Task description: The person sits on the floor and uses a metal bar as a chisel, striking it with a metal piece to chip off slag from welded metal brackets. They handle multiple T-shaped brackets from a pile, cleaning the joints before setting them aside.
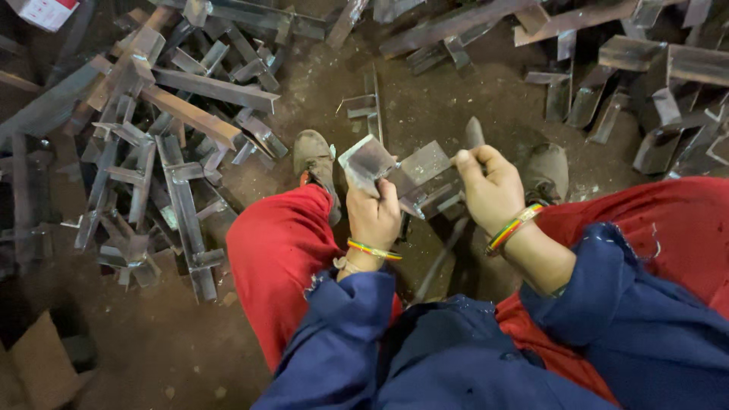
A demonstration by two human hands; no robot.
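Currently a seated person works one angled steel bracket [414,178] held between the knees, above the dirt floor [425,106]. A large heap of similar brackets [163,152] lies to the left, so much seems left. Left hand [373,212] grips the bracket's plate; right hand [490,190] is closed on its other end, wrists bent inward.

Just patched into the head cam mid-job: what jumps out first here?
Dead centre, the left hand and right hand grip a welded steel bracket between the knees, with a grey pointed tool sticking up from the right hand. The bright red trousers frame it below. A big heap of similar steel pieces covers the dirt floor at left, and more lie along the top edge.
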